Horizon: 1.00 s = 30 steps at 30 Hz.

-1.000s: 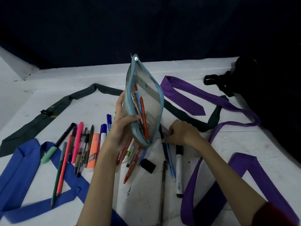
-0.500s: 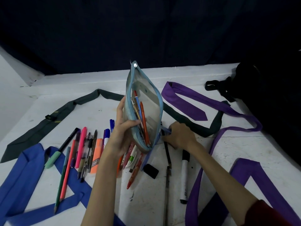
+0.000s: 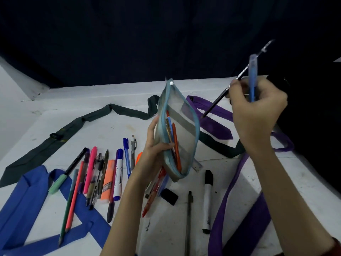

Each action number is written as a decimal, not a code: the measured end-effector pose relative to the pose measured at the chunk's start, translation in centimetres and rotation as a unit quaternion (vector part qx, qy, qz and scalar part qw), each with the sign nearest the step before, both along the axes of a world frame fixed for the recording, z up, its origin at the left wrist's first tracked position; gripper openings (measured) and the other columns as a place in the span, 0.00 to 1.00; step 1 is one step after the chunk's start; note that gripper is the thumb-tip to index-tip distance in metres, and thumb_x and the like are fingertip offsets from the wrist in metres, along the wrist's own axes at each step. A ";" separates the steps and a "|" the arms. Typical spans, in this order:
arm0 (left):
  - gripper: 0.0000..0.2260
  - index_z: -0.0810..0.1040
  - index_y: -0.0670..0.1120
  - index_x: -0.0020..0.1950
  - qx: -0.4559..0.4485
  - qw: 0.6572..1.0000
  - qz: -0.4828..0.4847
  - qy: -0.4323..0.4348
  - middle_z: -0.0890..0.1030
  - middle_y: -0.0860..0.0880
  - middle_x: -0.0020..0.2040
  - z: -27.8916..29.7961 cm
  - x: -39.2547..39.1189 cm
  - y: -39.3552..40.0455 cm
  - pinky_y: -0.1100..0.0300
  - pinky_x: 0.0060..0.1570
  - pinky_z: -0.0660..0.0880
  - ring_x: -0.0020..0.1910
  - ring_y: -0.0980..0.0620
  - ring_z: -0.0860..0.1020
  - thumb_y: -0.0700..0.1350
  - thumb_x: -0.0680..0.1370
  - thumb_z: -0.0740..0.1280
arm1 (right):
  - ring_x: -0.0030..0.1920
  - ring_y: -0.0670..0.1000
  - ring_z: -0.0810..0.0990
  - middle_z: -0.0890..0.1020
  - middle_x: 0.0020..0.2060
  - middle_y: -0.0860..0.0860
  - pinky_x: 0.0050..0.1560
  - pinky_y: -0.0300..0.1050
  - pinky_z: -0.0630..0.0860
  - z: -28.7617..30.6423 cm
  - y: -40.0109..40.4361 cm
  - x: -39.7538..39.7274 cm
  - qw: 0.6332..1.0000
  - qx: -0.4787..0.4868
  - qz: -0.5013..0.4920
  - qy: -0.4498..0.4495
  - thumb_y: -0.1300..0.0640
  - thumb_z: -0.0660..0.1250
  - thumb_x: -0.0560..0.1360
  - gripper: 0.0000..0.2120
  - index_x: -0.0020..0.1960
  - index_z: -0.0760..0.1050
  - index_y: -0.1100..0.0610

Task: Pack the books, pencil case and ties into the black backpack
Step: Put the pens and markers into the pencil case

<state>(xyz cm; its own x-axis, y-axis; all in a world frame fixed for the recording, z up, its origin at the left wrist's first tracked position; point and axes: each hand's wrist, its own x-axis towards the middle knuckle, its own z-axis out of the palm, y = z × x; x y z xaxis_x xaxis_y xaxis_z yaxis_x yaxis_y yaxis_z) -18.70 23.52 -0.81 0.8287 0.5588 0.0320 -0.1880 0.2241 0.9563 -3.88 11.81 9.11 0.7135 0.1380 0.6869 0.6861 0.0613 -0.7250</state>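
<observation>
The left hand [image 3: 155, 154] gripped the grey mesh pencil case with blue zip [image 3: 179, 130], upright and open above the white bench [image 3: 184, 215]. The right hand [image 3: 256, 111], raised beside it, pinched a black pencil [image 3: 219, 97] and blue pen [image 3: 252, 74] in closed fingers. Splayed apart, they risked snagging the floppy mouth and dropping.

Work surface: white painted tabletop [image 3: 110, 126], scuffed, with small dark marks and specks. Raised white ledge [image 3: 118, 90] runs along its far edge. Behind it hangs a dark navy fabric backdrop [image 3: 147, 37] filling the upper view. Pale white wall panel [image 3: 11, 85] at left. Dim, even light.
</observation>
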 end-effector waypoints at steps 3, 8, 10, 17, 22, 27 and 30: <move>0.42 0.55 0.55 0.74 0.017 1.000 -0.020 -0.002 0.73 0.42 0.56 -0.2 0.4 -0.6 0.53 0.46 0.79 0.50 0.46 0.78 0.43 0.64 0.70 | 0.26 0.55 0.75 0.77 0.27 0.51 0.27 0.46 0.73 0.3 -0.1 -1.5 0.998 -0.043 0.047 0.001 0.58 0.68 0.74 0.07 0.38 0.76 0.59; 0.41 0.56 0.55 0.74 0.002 0.999 -0.036 -0.017 0.72 0.39 0.60 0.0 0.5 -0.9 0.53 0.47 0.79 0.53 0.44 0.78 0.40 0.65 0.70 | 0.37 0.57 0.82 0.82 0.37 0.59 0.40 0.52 0.81 -0.9 -0.1 -2.0 0.892 -0.411 0.178 0.058 0.53 0.69 0.73 0.09 0.42 0.78 0.59; 0.41 0.57 0.55 0.74 -0.003 0.999 -0.029 -0.018 0.73 0.40 0.59 0.1 0.5 -0.9 0.54 0.47 0.79 0.53 0.44 0.78 0.39 0.65 0.69 | 0.37 0.56 0.82 0.82 0.36 0.59 0.40 0.51 0.80 -1.1 -0.1 -2.0 0.885 -0.427 0.185 0.032 0.53 0.68 0.74 0.11 0.43 0.79 0.61; 0.42 0.56 0.57 0.74 -0.002 1.000 -0.015 -0.009 0.71 0.41 0.61 -0.1 0.5 -0.8 0.49 0.51 0.78 0.54 0.40 0.75 0.41 0.64 0.70 | 0.25 0.48 0.75 0.80 0.28 0.53 0.29 0.38 0.75 1.0 0.4 -2.0 0.899 -0.187 0.309 0.246 0.58 0.57 0.81 0.08 0.47 0.73 0.59; 0.42 0.57 0.58 0.74 0.013 1.000 -0.018 -0.006 0.72 0.43 0.63 -0.2 0.7 -1.0 0.50 0.53 0.78 0.55 0.46 0.78 0.44 0.63 0.70 | 0.27 0.46 0.77 0.81 0.28 0.51 0.32 0.37 0.76 0.5 1.9 -2.8 0.932 -0.180 0.267 0.165 0.52 0.56 0.81 0.09 0.46 0.70 0.55; 0.40 0.56 0.54 0.74 0.013 0.999 -0.025 -0.018 0.72 0.40 0.62 0.2 0.6 -1.0 0.55 0.47 0.79 0.51 0.47 0.79 0.38 0.66 0.67 | 0.50 0.54 0.80 0.81 0.47 0.55 0.51 0.53 0.79 -1.7 3.1 -3.0 0.922 -0.335 0.176 0.077 0.51 0.64 0.77 0.13 0.57 0.73 0.58; 0.40 0.57 0.56 0.74 0.017 1.000 -0.011 -0.010 0.67 0.36 0.67 0.1 0.3 -0.6 0.44 0.54 0.76 0.58 0.36 0.73 0.41 0.65 0.69 | 0.50 0.55 0.79 0.82 0.45 0.52 0.54 0.54 0.76 -1.4 2.5 -3.2 0.944 -0.300 0.139 0.015 0.52 0.66 0.76 0.13 0.57 0.76 0.59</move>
